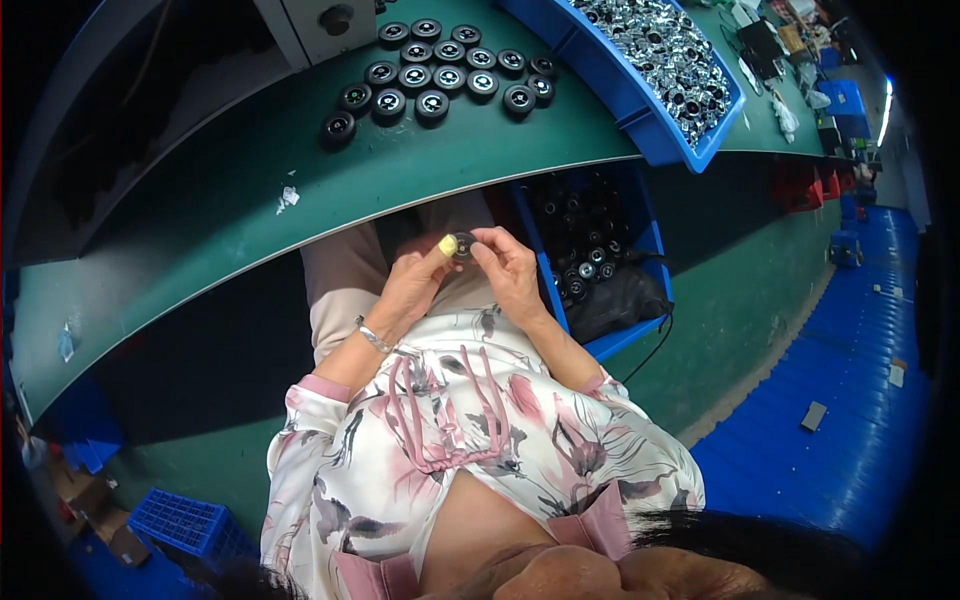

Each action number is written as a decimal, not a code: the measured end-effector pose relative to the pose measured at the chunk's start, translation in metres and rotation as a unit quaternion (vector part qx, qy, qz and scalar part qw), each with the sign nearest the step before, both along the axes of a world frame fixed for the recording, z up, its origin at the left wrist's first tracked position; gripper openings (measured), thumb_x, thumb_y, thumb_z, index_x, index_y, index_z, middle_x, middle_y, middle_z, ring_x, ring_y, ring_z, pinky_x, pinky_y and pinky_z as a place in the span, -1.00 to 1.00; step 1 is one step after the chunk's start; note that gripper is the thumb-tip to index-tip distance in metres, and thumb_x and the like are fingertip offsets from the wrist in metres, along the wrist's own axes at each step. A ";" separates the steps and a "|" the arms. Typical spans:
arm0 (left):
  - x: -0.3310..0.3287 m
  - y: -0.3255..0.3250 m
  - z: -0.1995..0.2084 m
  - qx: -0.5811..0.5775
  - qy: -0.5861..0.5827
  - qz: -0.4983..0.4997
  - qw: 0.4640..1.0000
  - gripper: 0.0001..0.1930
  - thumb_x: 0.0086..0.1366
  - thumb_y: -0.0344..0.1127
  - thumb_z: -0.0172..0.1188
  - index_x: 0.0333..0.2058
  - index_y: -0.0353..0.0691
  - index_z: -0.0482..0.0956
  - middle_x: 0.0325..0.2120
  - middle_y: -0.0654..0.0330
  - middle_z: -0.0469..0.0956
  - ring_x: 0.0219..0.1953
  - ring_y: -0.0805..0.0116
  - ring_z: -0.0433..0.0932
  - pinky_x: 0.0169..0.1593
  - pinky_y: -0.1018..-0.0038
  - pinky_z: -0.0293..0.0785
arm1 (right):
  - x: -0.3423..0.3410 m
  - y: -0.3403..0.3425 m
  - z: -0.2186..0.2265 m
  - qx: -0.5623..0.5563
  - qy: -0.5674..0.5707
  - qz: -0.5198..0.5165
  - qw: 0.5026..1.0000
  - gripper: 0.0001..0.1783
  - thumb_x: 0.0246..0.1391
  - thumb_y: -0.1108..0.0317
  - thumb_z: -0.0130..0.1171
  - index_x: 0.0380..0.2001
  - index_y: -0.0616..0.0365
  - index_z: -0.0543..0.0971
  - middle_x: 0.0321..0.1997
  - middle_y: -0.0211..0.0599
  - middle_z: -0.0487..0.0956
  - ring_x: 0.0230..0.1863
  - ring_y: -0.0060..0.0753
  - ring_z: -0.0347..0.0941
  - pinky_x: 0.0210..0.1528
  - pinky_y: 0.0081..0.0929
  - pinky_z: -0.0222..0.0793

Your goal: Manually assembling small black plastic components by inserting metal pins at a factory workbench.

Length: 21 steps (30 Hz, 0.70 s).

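Between my two hands, over my lap, is a small round black wheel-like part (463, 247). My left hand (412, 284) closes on its left side, with the thumb, wrapped in yellow (447, 244), laid on its edge. From the right, the fingertips of my right hand (510, 270) pinch the same part. The fingers beneath it are mostly hidden. Beyond my hands, on the green table (240, 200), a group of similar black wheels (431, 106) with shiny centres lies flat.
A blue bin (668, 150) of shiny metal parts (665, 60) stands at the table's right. Below it, a blue crate (600, 345) holds black round parts and a dark bag. A grey machine housing (325, 35) rises at the back left. White scraps (288, 198) lie on the tabletop.
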<state>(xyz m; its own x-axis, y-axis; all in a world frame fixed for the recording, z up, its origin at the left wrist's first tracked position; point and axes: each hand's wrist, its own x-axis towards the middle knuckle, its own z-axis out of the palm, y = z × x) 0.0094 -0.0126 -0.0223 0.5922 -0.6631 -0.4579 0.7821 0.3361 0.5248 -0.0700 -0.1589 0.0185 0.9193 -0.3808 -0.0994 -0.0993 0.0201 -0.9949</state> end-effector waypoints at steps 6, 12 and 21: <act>0.002 -0.001 -0.002 -0.013 0.048 -0.039 0.998 -0.73 0.36 -0.35 0.22 -0.05 -0.39 0.56 -0.19 0.15 0.59 -0.25 0.41 0.52 -0.17 0.52 0.45 | -0.003 -0.009 -0.015 0.030 0.036 0.006 0.999 -0.83 0.25 0.46 0.14 -0.17 0.33 0.58 -0.30 -0.41 0.60 -0.30 -0.69 0.49 -0.22 -0.69 0.42; 0.002 -0.008 0.017 0.113 -0.252 -0.074 0.958 -0.57 0.30 -0.35 0.27 0.07 -0.42 0.43 -0.18 0.23 0.55 -0.24 0.56 0.47 -0.19 0.64 0.40 | -0.002 -0.011 -0.006 -0.079 0.034 0.007 0.996 -0.85 0.21 0.47 0.16 -0.21 0.34 0.58 -0.32 -0.40 0.58 -0.33 -0.67 0.46 -0.27 -0.66 0.39; 0.001 -0.007 0.004 0.125 -0.271 -0.044 0.954 -0.64 0.34 -0.43 0.22 0.08 -0.43 0.50 -0.07 0.16 0.58 -0.05 0.51 0.51 0.07 0.58 0.44 | 0.000 -0.007 -0.013 -0.165 0.013 0.000 0.986 -0.86 0.18 0.48 0.19 -0.23 0.34 0.58 -0.34 -0.41 0.53 -0.33 -0.67 0.44 -0.27 -0.65 0.37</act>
